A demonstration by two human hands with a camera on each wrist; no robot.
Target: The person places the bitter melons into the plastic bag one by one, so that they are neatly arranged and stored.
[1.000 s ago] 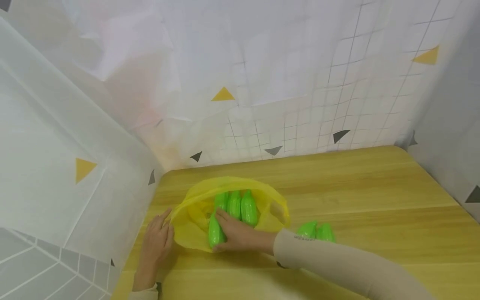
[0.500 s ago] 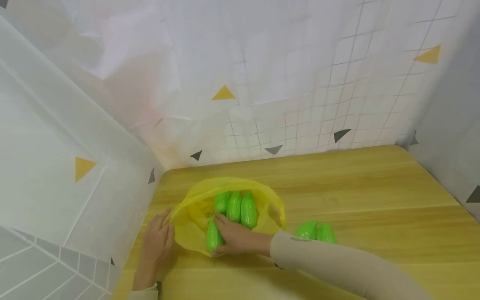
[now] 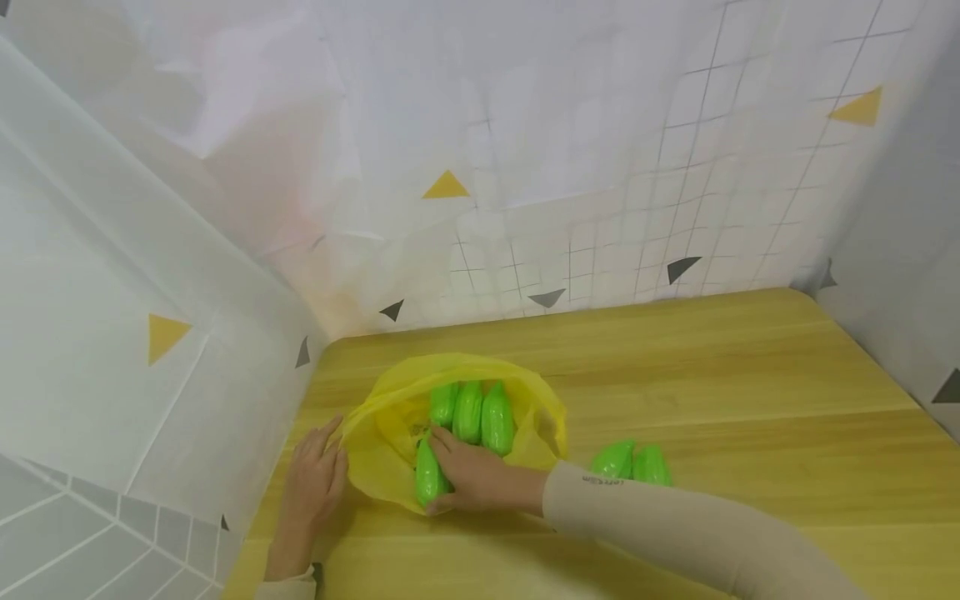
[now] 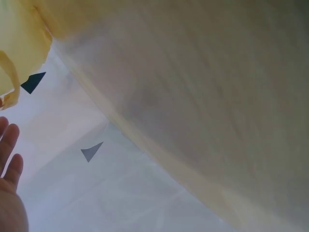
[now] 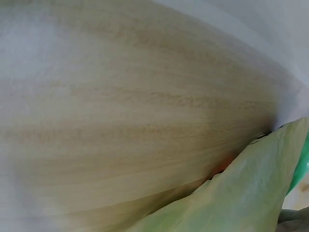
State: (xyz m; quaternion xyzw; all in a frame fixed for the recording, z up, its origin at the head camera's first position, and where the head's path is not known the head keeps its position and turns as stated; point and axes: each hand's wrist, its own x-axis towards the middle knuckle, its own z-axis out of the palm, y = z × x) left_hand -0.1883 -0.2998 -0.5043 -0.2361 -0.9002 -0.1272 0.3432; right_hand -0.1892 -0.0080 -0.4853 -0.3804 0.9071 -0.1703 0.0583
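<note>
A yellow plastic bag [image 3: 536, 454] lies with its mouth wide on the wooden table. Inside, toward the back, several glossy bright-green elongated pieces [image 3: 497, 419] with tapered ends lie side by side. My right hand [image 3: 472, 473] reaches into the bag and grips another green piece [image 3: 430, 477] near its front rim. At the bag's left edge, my left hand [image 3: 318, 475] pinches the rim. In the left wrist view, its fingers [image 4: 9, 145] lie just below a yellow loop of the bag [image 4: 12, 72]. The bag's film [image 5: 231, 193] hides most of the right hand in the right wrist view.
Two more green pieces [image 3: 613, 460] lie on the table [image 3: 750, 400] right of the bag, partly behind the right sleeve [image 3: 652, 517]. White patterned walls [image 3: 562, 208] stand behind the table and on both sides.
My right hand has shifted slightly toward the front left of the bag with the green piece, uncovering more of the pieces behind. The bag's right rim has drawn in a little; the left hand stays put.
</note>
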